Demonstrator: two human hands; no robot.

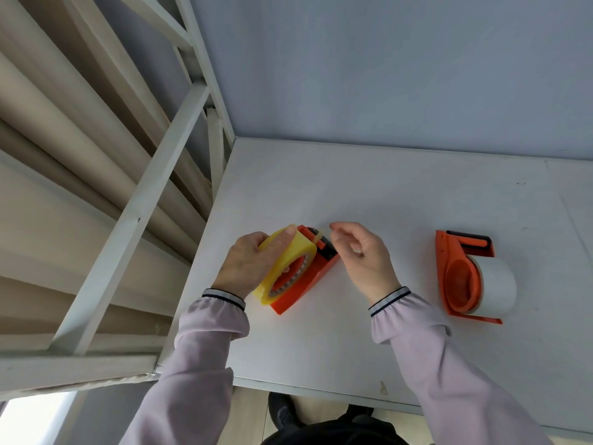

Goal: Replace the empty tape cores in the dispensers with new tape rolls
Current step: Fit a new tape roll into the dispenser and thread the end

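Item 1: orange tape dispenser (316, 277), centre of frame, on the white desk (401, 200), tilted, carrying a yellow tape roll (288, 255). Left hand (248, 263) is wrapped over the roll, thumb on its upper rim, fingers closed around its far side. Right hand (362, 255), just right of the dispenser's serrated cutter end, has thumb and forefinger pinched together; a thin strip of tape (317, 236) lies over the roller, but whether the pinch holds its end cannot be told.
Item 2: second orange dispenser (459, 274), right of frame, well apart, lying on the desk with a white tape roll (495, 284) fitted, untouched.
Lilac sleeves (205, 335) cover both forearms
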